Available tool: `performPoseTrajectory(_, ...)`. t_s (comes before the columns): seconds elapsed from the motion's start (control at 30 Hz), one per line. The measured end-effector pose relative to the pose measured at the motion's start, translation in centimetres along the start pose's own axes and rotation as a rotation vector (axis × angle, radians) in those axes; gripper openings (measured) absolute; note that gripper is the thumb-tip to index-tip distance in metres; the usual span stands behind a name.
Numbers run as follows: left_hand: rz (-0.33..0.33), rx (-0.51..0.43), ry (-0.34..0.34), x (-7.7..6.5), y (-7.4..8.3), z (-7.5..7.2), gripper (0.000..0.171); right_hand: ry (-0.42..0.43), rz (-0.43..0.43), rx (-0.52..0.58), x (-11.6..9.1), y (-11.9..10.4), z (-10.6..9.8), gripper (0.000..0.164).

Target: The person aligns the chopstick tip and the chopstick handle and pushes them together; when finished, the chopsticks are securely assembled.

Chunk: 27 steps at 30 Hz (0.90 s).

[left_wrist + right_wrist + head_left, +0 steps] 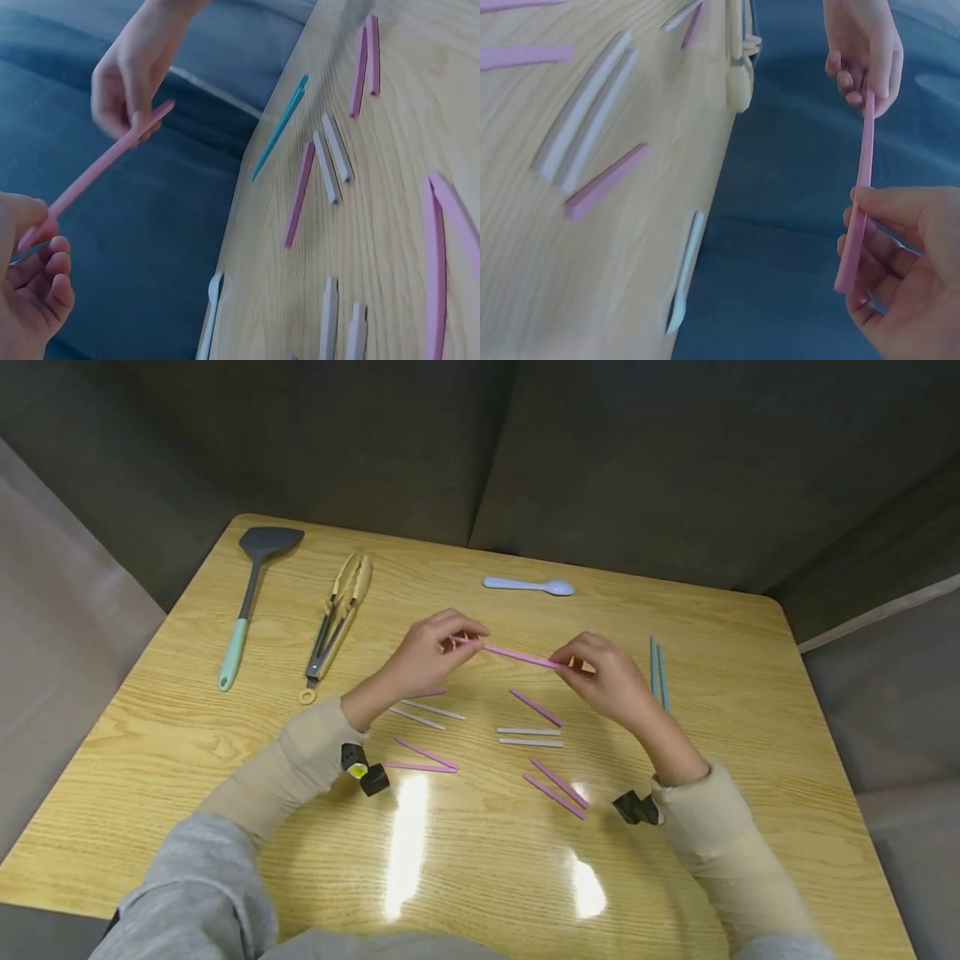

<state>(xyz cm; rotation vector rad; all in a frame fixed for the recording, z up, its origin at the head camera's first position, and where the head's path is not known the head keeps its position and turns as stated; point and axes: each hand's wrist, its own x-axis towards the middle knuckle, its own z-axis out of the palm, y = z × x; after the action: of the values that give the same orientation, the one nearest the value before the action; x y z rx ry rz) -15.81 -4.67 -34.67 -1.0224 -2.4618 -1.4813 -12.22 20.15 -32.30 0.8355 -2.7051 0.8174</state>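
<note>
A long pink stick (521,655) is held up over the table between both hands. My left hand (427,653) pinches one end between thumb and fingers. Near the other end, my right hand (606,677) grips it the same way; in the right wrist view a short length of the pink stick (850,266) pokes out past the thumb. On the table below lie two pairs of white sticks, one pair (529,732) under the right hand's side. A single pink stick (536,707) lies just beyond that pair, with another partly hidden by the left wrist.
Closer to the body lie two pink sticks on the left (426,752) and two on the right (555,788). A turner (251,585) and tongs (337,618) lie at the left, a pale blue spoon (528,585) at the back, two blue sticks (654,668) right.
</note>
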Motion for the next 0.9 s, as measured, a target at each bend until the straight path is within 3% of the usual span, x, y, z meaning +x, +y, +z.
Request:
performPoseTrajectory(0.13, -0.076, 0.005, -0.004, -0.1, -1.1, -0.5, 0.025, 0.016, 0.106, -0.003, -1.3, 1.5, -0.4, 0.007)
performPoseTrajectory(0.3, -0.140, 0.057, -0.033, -0.5, -2.2, -0.8, 0.023, -0.009, 0.331, -0.015, -3.6, 4.0, -1.6, 0.013)
performPoseTrajectory(0.67, -0.236, 0.142, -0.099, -1.3, -4.4, -1.0, 0.018, 0.076, 0.772, 0.060, -10.2, 12.1, -3.1, 0.031)
performPoseTrajectory(0.77, -0.243, 0.156, -0.112, -1.5, -4.8, -1.0, 0.018, 0.063, 0.860, 0.027, -11.2, 12.7, -3.4, 0.033)
performPoseTrajectory(0.9, -0.257, 0.177, -0.127, -1.6, -5.4, -1.1, 0.018, -0.020, 0.908, -0.018, -11.7, 12.3, -3.8, 0.033)
